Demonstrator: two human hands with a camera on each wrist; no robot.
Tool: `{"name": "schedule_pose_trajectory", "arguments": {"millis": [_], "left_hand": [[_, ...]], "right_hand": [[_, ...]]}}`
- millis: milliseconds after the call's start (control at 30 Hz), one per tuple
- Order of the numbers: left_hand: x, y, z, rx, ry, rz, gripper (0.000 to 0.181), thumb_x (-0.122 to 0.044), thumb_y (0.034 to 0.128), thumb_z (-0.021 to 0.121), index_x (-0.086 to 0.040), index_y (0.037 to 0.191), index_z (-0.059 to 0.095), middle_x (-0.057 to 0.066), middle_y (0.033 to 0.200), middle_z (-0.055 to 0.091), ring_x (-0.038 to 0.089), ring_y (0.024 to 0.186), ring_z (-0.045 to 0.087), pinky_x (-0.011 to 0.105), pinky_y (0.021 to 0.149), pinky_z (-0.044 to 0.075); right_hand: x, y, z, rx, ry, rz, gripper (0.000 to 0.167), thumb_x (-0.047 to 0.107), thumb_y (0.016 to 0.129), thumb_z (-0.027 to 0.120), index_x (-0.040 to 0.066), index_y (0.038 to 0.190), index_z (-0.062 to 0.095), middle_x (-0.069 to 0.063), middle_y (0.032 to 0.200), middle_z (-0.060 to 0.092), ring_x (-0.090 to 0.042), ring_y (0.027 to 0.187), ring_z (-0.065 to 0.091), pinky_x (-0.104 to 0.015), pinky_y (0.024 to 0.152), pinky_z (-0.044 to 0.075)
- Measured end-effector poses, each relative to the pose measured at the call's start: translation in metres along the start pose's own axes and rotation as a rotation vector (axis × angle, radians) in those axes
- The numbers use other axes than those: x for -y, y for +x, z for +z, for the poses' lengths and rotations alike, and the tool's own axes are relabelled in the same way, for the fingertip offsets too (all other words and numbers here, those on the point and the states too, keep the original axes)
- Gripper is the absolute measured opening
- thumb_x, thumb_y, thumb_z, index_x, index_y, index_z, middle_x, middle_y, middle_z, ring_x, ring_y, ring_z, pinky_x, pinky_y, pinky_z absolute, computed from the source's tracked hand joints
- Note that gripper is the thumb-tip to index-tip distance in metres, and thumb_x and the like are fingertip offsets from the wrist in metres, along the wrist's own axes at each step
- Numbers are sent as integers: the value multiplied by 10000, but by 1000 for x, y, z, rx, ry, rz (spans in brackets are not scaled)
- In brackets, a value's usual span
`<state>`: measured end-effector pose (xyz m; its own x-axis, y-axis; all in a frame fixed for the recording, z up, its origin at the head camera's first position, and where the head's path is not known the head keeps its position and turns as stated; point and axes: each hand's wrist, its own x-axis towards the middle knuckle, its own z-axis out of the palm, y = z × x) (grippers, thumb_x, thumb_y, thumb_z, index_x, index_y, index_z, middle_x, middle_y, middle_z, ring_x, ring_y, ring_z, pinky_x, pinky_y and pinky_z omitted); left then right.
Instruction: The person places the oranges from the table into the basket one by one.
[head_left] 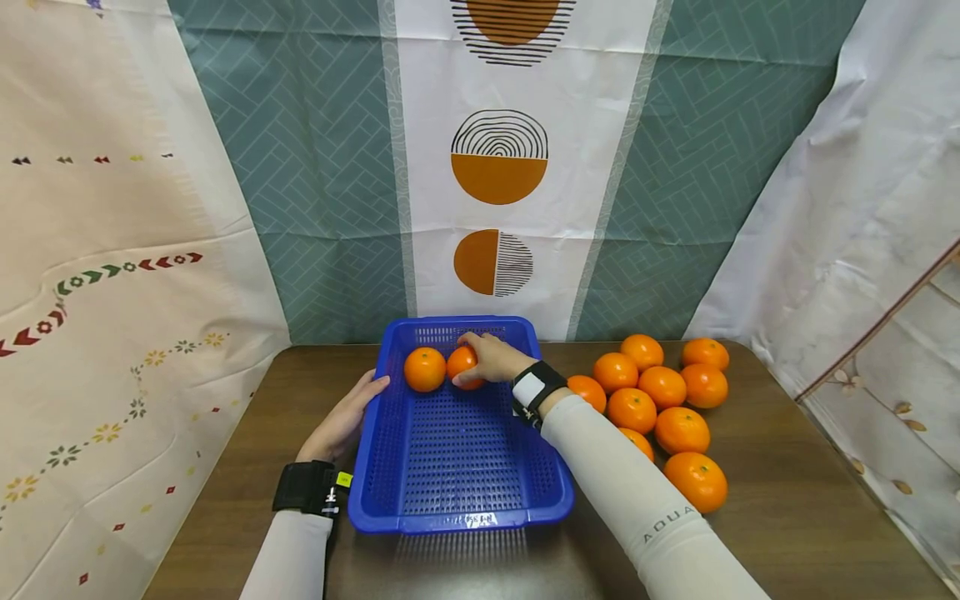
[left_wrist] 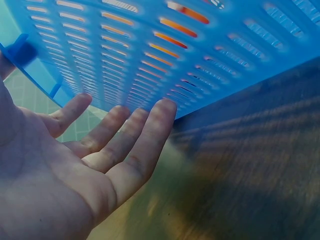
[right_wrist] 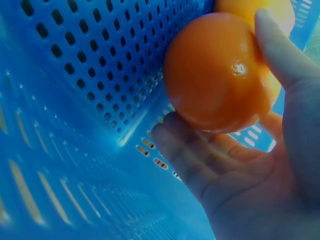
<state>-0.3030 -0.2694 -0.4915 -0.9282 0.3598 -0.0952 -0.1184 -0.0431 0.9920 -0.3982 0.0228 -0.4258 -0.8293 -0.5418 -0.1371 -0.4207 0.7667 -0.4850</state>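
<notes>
A blue plastic basket (head_left: 461,521) with slotted walls stands on the table. Inside it at the far end, my right hand (head_left: 491,358) holds an orange (right_wrist: 220,72), thumb on one side and fingers on the other. Beside that fruit, to its left, a second orange (head_left: 425,369) sits in the basket. My left hand (head_left: 345,421) holds the basket's left side, its thumb over the rim. In the left wrist view the fingertips (left_wrist: 162,107) of that hand touch the slotted outer wall (left_wrist: 210,65).
Several loose oranges (head_left: 663,387) lie in a group on the brown wooden table (head_left: 780,492), right of the basket, some partly hidden by the right forearm. A patterned cloth (head_left: 495,250) hangs behind the table, with more cloth (head_left: 135,375) on the left.
</notes>
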Motion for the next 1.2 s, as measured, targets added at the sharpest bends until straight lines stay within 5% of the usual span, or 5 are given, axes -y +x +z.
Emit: {"name": "schedule_pose_trajectory", "arguments": {"millis": [500,1000,1200], "left_hand": [[0,-1,1,8,-2,-1,652,-451,1125,414,-158,1633,129,327,1497,431,323,1146,658,420,908,589],[-1,0,0,5,0,-2,599,-433,1131,402,-132,1594,171,327,1471,445,317,1121,663,423,903,591],[-1,0,0,5,-16,-6,597,-435,1130,408,-136,1594,181,328,1466,448,295,1101,667,418,884,592]], "right_hand": [[4,0,-4,-151,-24,51,634,508,934,757,158,1432,580,-162,1442,512,-370,1208,591,-571,1013,503],[1,2,-2,-167,8,24,610,497,952,742,137,1419,584,-147,1424,538,-353,1222,588,-551,1008,503],[3,0,-7,-175,47,7,547,468,985,710,128,1399,598,-118,1299,594,-291,1158,597,-482,953,522]]}}
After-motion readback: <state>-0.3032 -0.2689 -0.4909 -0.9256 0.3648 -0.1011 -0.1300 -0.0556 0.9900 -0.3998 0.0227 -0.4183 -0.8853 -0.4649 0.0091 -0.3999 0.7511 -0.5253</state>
